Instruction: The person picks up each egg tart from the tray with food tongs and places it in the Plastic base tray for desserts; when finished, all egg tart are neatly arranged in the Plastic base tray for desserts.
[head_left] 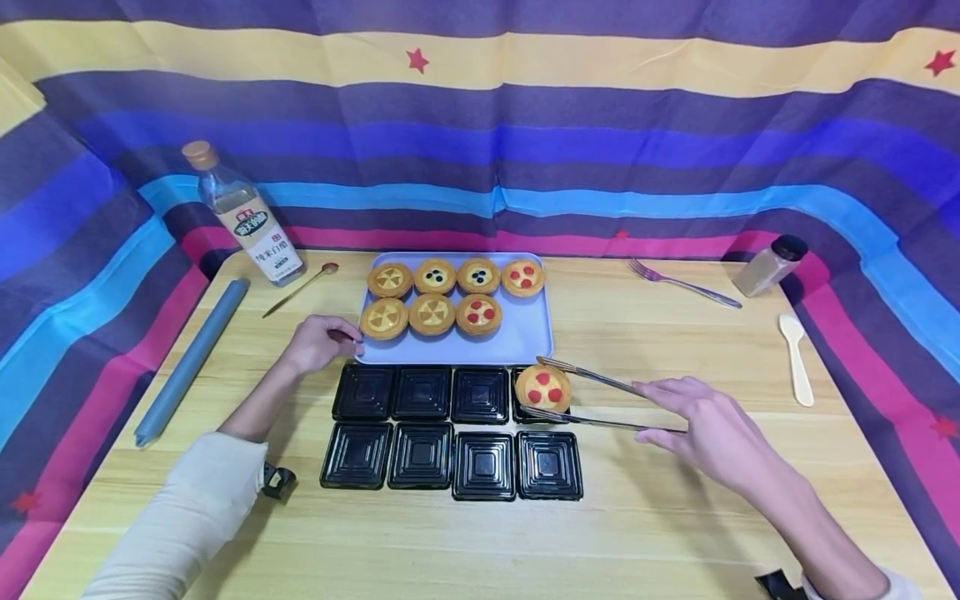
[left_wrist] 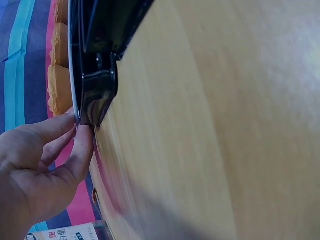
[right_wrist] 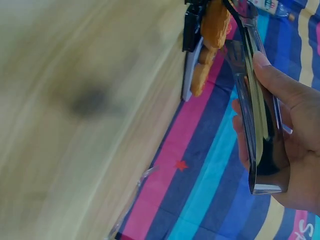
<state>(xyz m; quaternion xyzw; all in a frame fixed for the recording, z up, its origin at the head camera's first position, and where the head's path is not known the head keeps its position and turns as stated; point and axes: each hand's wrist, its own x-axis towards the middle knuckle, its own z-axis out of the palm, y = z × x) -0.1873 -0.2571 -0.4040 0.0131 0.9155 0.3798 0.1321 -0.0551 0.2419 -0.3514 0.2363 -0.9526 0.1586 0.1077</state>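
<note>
Black plastic boxes point(head_left: 483, 396), eight in number, stand on the table point(head_left: 487, 550) in two rows of four. One tart point(head_left: 543, 392) with three red spots is over the box at the right end of the far row; I cannot tell if it rests there or hangs slightly above. The metal tongs point(right_wrist: 267, 181) have one arm at the far side of this tart and the other at its near side. The right hand point(head_left: 707, 425) holds these tongs between its thumb and fingers. The left hand point(head_left: 318, 343) pinches the near left corner of the lilac tray point(head_left: 525, 323), thumb and finger almost together. Seven other tarts point(head_left: 433, 314) sit on the tray, four in the far row and three in the near row.

At the far left, the bottle point(head_left: 258, 233) has a pale label point(head_left: 276, 252), where the characters 纯米白醋 (pure rice white vinegar) can be read; the smaller print is not clear. On the striped cloth point(head_left: 570, 108), the right wrist view shows white letters point(right_wrist: 303, 230), apparently "SA", cut by the edge.

Right of the bottle lies a small spoon point(head_left: 300, 290); nearer, at left, a grey roll point(head_left: 193, 362). At the far right are a fork point(head_left: 663, 277), a jar point(head_left: 767, 271) with black cap and a white spoon point(head_left: 797, 362).
</note>
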